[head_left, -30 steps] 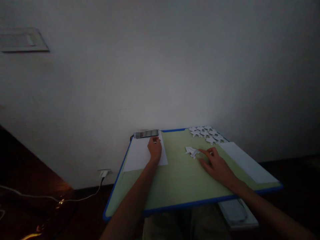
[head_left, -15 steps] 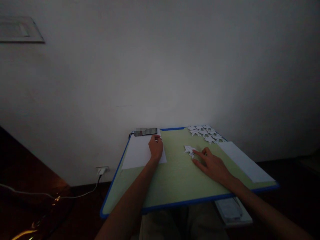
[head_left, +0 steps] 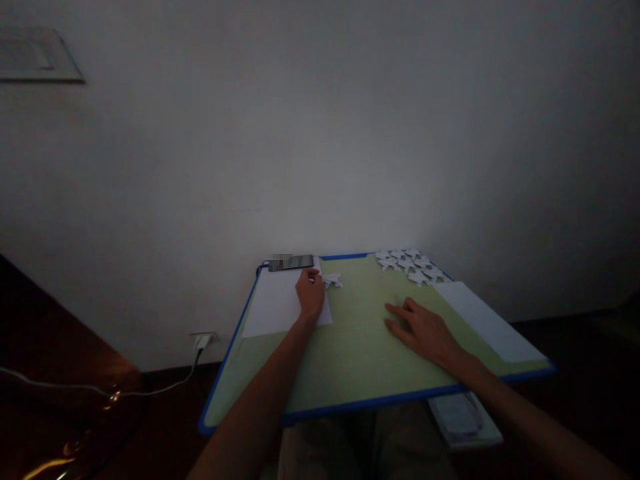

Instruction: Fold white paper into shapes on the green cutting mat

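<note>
A plain grey-white wall (head_left: 320, 147) in dim light backs a pale green, blue-edged tabletop (head_left: 360, 363); on its surface, 12 o'clock points to the wall. A smartphone (head_left: 300, 263) lies at 11 o'clock, along the far edge of a white paper sheet (head_left: 265, 310); a second sheet (head_left: 493, 323) lies at 3 o'clock. A cluster of origami frogs (head_left: 419, 275) fills the 1 o'clock corner.

A lone origami frog (head_left: 333, 281) sits at 11 o'clock, by the first sheet's right edge and at 2 o'clock from the left hand (head_left: 311, 295); whether they touch cannot be told. That hand rests with its fingers curled, and I cannot tell whether the pale spot among them is something held. The right hand (head_left: 424, 331) holds nothing, forefinger and thumb spread apart, well clear of the lone frog.

The step in hand seems to be fingertip handling of this one frog. Taking it up from here would call for a right-hand reach toward 10 o'clock, or uncurled left fingers, with a light touch, since folded paper probably slides easily.
</note>
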`<state>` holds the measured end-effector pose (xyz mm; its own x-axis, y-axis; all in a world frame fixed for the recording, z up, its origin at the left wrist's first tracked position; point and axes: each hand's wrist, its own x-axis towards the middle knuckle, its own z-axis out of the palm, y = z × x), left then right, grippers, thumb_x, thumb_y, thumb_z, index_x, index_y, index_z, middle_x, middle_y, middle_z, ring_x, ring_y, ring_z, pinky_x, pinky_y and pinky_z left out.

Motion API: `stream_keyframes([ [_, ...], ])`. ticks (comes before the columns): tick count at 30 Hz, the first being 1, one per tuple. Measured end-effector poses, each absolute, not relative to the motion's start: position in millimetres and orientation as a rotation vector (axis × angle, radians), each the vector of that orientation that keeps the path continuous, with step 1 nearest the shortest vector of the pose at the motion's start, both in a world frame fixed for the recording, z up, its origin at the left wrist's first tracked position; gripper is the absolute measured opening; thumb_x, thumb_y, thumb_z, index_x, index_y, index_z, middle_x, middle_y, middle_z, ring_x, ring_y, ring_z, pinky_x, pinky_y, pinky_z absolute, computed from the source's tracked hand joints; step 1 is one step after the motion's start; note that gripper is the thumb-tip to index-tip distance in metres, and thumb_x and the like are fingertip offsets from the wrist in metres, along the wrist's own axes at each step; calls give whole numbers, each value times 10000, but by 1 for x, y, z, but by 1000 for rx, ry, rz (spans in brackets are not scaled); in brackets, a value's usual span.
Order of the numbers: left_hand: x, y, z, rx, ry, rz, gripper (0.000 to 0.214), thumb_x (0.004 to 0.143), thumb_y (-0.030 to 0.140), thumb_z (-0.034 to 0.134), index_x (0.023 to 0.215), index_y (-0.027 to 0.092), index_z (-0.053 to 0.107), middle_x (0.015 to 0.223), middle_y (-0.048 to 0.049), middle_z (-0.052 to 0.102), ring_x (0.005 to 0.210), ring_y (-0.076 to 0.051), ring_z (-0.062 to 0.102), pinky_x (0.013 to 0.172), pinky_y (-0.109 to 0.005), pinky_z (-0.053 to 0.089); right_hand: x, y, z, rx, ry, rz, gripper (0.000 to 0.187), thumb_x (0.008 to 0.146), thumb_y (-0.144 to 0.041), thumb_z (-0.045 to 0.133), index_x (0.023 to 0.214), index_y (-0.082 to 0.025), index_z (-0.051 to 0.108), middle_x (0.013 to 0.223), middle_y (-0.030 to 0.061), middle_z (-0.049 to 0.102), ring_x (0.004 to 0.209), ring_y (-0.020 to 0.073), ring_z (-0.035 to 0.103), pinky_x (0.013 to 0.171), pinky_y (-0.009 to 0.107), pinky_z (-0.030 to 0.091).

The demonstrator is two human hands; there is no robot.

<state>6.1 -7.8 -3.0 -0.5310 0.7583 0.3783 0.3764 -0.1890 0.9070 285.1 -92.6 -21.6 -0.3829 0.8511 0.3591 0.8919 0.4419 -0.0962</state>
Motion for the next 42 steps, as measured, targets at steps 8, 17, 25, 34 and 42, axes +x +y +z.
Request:
stream_keyframes([
  [8,2,-3,-7,1160,1797,1837,137,809,168,516,867,198,637,823,-41,697,744,-180,645,740,-290,481,283,-87,-19,-1501,-2327,-96,466,1012,-479,406,1332,-233,639,1080,86,639,847,204,675,738,318,480],
  [17,-2,0,-11,1155,1782,1862,131,817,190,509,864,190,632,827,-45,706,755,-172,655,736,-293,504,212,-21,1,-1334,-2402,45,526,967,-417,508,1472,-271,491,1125,61,650,879,182,657,720,278,439],
  [25,-20,7,-1,1059,1773,1968,151,818,192,494,892,188,627,838,-47,706,786,-181,656,752,-312,511,188,0,3,-1356,-2552,-122,628,959,-476,445,1565,-363,329,1243,89,611,943,267,683,753,346,463],
  [34,-34,-6,40,967,1519,2283,153,786,171,507,889,169,620,791,-27,668,754,-157,630,733,-290,492,190,1,4,-1414,-2584,-107,579,970,-501,405,1529,-351,416,1224,111,622,989,300,685,790,374,463],
  [42,-118,-25,56,1138,2032,2108,240,853,254,485,1007,151,638,1004,-74,700,962,-181,641,894,-308,490,192,-2,3,-1424,-2539,-43,539,961,-486,434,1469,-324,510,1217,119,625,1000,311,676,824,393,452],
])
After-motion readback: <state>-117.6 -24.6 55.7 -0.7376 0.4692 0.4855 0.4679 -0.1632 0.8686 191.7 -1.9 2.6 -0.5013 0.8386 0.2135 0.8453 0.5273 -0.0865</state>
